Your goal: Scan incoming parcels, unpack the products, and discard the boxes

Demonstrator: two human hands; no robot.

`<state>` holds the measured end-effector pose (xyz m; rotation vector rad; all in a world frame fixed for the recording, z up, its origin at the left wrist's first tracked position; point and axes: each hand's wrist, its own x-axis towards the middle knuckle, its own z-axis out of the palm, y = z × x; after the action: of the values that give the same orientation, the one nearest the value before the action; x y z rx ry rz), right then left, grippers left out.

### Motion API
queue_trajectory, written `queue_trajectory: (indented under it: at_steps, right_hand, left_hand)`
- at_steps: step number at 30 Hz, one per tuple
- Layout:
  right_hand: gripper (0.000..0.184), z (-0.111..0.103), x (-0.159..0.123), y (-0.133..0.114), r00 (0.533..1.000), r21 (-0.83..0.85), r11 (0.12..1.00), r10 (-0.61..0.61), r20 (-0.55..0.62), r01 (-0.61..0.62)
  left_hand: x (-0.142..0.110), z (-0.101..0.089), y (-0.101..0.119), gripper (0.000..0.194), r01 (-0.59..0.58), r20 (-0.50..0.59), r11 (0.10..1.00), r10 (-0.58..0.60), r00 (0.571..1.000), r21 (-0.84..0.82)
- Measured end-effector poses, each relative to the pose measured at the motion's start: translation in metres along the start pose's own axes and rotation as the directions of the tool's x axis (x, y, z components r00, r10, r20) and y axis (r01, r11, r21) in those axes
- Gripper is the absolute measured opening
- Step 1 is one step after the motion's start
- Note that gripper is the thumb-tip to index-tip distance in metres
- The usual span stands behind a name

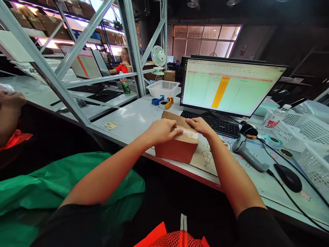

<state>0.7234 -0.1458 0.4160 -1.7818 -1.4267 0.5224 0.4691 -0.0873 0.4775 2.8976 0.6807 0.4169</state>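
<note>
A small brown cardboard box (175,149) sits at the front edge of the desk, a flap at its back standing partly raised. My left hand (164,131) is closed over the top at the left, its thumb lying near a strip of clear tape. At the far right side of the top, my right hand (199,125) grips the edge of a flap, with its thumb pointing inward. The fingertips of both hands are partly hidden by the cardboard. Under and beside the box lies a flat printed cardboard piece (205,159).
Behind the box stand a monitor (228,85), a keyboard (218,125) and tape dispensers (166,102). A barcode scanner (249,156), a mouse (288,177) and white baskets (315,161) are at right. A metal frame (136,51) rises at left; another person's hand (11,99) shows beyond it.
</note>
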Motion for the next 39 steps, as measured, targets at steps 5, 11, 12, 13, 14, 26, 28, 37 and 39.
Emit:
queue_trajectory:
  at_steps: [5,11,12,13,14,26,28,37,39]
  right_hand:
    - [0.074,0.000,0.000,0.004,0.998,-0.023,0.999,-0.031,-0.049,0.030]
    - [0.066,0.004,0.003,0.005,0.998,-0.022,0.999,-0.027,-0.049,0.026]
    - [0.065,0.004,0.003,0.004,0.998,-0.028,0.999,-0.031,-0.045,0.030]
    - [0.064,0.004,0.003,0.004,0.999,-0.032,0.999,-0.030,-0.045,0.029]
    - [0.064,0.004,0.002,0.003,0.999,-0.030,0.999,-0.026,-0.046,0.025]
    - [0.064,0.005,-0.004,-0.004,0.996,-0.040,0.999,-0.034,-0.086,0.031]
    - [0.064,0.005,-0.005,-0.006,0.995,-0.044,0.998,-0.039,-0.090,0.035]
    - [0.069,0.009,-0.019,-0.018,0.972,-0.078,0.994,-0.090,-0.219,0.074]
    - [0.073,0.011,-0.026,-0.023,0.962,-0.080,0.991,-0.122,-0.246,0.105]
  left_hand:
    - [-0.047,0.017,0.011,0.031,-0.130,-0.329,0.991,0.109,0.938,-0.043]
    - [-0.099,0.049,0.001,0.036,-0.177,-0.432,0.981,0.192,0.881,0.076]
    - [-0.096,0.043,-0.002,0.035,-0.163,-0.430,0.984,0.175,0.885,0.065]
    - [-0.090,0.034,-0.004,0.034,-0.147,-0.419,0.988,0.157,0.894,0.058]
    - [-0.079,0.022,-0.005,0.032,-0.134,-0.398,0.989,0.146,0.906,0.056]
    - [0.047,-0.009,0.008,0.060,-0.242,0.387,0.949,0.150,0.910,0.201]
    - [0.047,-0.008,0.006,0.060,-0.208,0.381,0.961,0.126,0.916,0.184]
    - [0.051,-0.005,0.016,0.049,-0.180,0.415,0.959,0.075,0.907,0.220]
    - [0.045,-0.004,0.021,0.036,-0.189,0.400,0.960,0.094,0.912,0.207]
